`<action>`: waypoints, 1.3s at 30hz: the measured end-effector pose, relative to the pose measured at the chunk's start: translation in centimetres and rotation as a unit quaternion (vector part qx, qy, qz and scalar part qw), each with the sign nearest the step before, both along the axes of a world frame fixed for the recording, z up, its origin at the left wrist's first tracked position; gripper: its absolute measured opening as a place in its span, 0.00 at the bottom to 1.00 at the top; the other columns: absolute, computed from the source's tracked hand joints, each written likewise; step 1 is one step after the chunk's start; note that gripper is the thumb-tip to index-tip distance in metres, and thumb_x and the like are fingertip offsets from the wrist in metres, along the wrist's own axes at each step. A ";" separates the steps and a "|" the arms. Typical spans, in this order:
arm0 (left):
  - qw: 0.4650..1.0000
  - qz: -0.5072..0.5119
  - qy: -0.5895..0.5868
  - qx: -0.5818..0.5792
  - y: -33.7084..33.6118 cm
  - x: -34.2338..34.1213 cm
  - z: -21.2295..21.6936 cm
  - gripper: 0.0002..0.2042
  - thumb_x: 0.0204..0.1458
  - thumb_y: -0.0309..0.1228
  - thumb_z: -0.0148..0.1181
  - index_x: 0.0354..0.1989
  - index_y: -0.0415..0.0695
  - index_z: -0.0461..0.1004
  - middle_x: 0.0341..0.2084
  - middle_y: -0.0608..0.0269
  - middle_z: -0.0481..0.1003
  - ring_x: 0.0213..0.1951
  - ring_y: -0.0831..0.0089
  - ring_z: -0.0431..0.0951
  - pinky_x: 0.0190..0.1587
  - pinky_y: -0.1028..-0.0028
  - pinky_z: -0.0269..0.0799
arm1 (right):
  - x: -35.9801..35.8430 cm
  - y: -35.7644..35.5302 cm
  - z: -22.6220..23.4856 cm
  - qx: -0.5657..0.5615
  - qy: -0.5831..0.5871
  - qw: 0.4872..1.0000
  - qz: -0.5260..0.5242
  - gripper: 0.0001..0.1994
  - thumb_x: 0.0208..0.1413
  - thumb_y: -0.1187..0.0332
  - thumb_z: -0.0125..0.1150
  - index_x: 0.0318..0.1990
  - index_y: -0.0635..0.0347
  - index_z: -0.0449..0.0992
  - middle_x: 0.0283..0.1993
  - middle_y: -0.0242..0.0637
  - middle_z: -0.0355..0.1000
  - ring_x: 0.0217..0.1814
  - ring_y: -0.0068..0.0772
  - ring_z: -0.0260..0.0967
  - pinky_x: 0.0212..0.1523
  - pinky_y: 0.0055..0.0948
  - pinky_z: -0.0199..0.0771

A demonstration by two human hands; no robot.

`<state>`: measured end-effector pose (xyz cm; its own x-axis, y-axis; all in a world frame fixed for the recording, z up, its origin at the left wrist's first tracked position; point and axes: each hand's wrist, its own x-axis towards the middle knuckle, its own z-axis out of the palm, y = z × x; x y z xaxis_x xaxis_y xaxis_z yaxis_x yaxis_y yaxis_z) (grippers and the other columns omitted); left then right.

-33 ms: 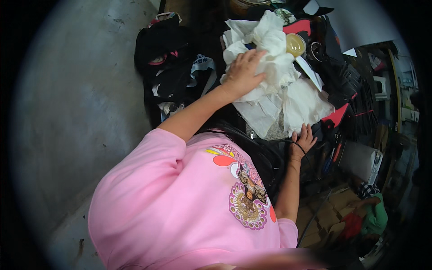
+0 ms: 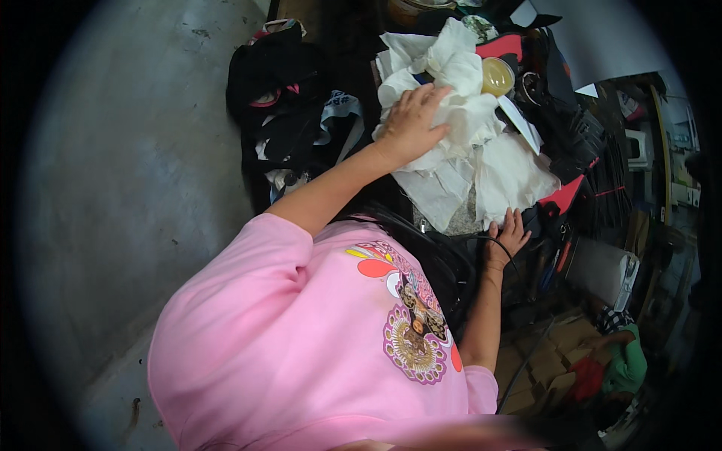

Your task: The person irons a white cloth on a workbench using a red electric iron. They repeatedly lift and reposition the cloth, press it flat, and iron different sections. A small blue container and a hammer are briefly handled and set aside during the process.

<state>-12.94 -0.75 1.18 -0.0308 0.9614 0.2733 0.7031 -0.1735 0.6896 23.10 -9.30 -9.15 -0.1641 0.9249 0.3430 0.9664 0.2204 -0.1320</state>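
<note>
Left grip [image 2: 410, 120] atop white cloth [image 2: 481, 161]

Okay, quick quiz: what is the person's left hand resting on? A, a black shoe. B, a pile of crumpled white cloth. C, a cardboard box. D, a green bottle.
B: the left hand lies palm down on the heap of crumpled white cloth, fingers spread over its folds.
</note>
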 end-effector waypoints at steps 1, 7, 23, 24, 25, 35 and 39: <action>1.000 0.001 -0.005 0.003 0.0 -0.1 0.1 0.33 0.48 0.37 0.64 0.65 0.50 0.61 0.59 0.47 0.64 0.60 0.50 0.64 0.62 0.59 0.60 | 0.1 -0.1 0.0 -0.022 -0.010 1.000 -0.012 0.27 0.57 0.48 0.54 0.62 0.47 0.68 0.66 0.36 0.62 0.68 0.39 0.58 0.70 0.63 0.40; 0.998 0.040 -0.038 0.035 0.2 -2.4 -0.4 0.25 0.54 0.41 0.59 0.60 0.49 0.67 0.52 0.52 0.71 0.58 0.53 0.66 0.59 0.55 0.60 | 0.2 -0.1 -0.4 0.001 -0.013 1.000 -0.007 0.26 0.58 0.48 0.53 0.62 0.47 0.68 0.66 0.36 0.62 0.68 0.39 0.58 0.69 0.63 0.40; 0.984 -0.015 0.178 0.019 9.1 -8.4 -1.9 0.25 0.45 0.34 0.59 0.56 0.54 0.74 0.51 0.63 0.74 0.55 0.59 0.69 0.59 0.64 0.65 | -0.3 0.4 -0.3 -0.003 -0.015 1.000 -0.011 0.26 0.55 0.54 0.58 0.62 0.47 0.67 0.67 0.33 0.61 0.67 0.38 0.58 0.70 0.63 0.41; 0.986 -0.031 0.162 -0.001 9.4 -8.3 -2.1 0.28 0.46 0.36 0.61 0.61 0.52 0.69 0.55 0.61 0.72 0.58 0.56 0.66 0.62 0.61 0.60 | -0.3 0.4 -0.3 0.003 -0.014 1.000 -0.010 0.26 0.54 0.54 0.58 0.61 0.47 0.68 0.66 0.33 0.62 0.67 0.38 0.58 0.70 0.63 0.40; 0.989 -0.037 0.144 0.005 9.7 -8.1 -2.4 0.28 0.47 0.36 0.61 0.61 0.51 0.68 0.55 0.60 0.72 0.58 0.56 0.66 0.61 0.61 0.61 | -0.3 0.4 -0.2 0.002 -0.015 1.000 -0.012 0.26 0.54 0.54 0.59 0.61 0.47 0.68 0.66 0.33 0.62 0.67 0.38 0.58 0.70 0.63 0.40; 0.999 -0.037 0.018 0.003 10.7 -7.1 -3.8 0.30 0.47 0.34 0.65 0.62 0.46 0.66 0.55 0.54 0.71 0.58 0.53 0.69 0.60 0.64 0.64 | -0.5 0.2 0.1 -0.015 -0.005 1.000 -0.021 0.27 0.52 0.56 0.60 0.61 0.47 0.68 0.65 0.34 0.62 0.67 0.37 0.58 0.70 0.63 0.40; 0.996 -0.054 -0.060 -0.048 10.7 -7.2 -3.0 0.30 0.46 0.28 0.66 0.61 0.45 0.66 0.55 0.55 0.72 0.57 0.60 0.71 0.58 0.69 0.66 | -0.6 0.3 0.1 -0.007 0.004 1.000 -0.015 0.27 0.52 0.56 0.60 0.61 0.47 0.68 0.65 0.34 0.63 0.67 0.38 0.58 0.70 0.63 0.40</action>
<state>-20.14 9.99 -1.86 0.0473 0.9825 0.1800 0.5950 -0.1724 0.7850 22.55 -8.97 -9.09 -0.1329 0.9339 0.3318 0.9715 0.1890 -0.1429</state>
